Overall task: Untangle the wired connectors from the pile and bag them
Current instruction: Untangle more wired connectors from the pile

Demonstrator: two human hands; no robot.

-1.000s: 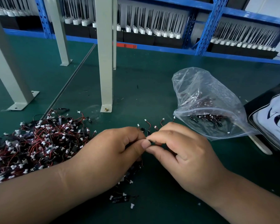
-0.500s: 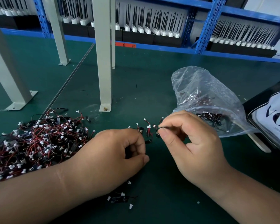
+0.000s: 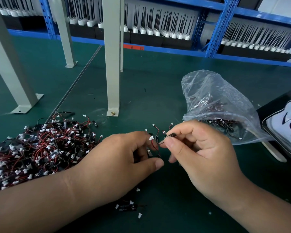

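Untangling | my right hand point(image 3: 207, 158) pinched one connector point(image 3: 172, 135) | left hand point(image 3: 121, 162) gripped a clump point(image 3: 155, 145) | bag point(image 3: 213, 105) part-filled (pile point(image 3: 40, 148) mostly left)

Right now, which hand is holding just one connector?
The right hand, pinching one connector between thumb and forefinger; the left hand grips a small tangled bunch.

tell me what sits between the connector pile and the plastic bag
In the head view: the left hand and right hand, pinching a small clump of wired connectors over green mat.
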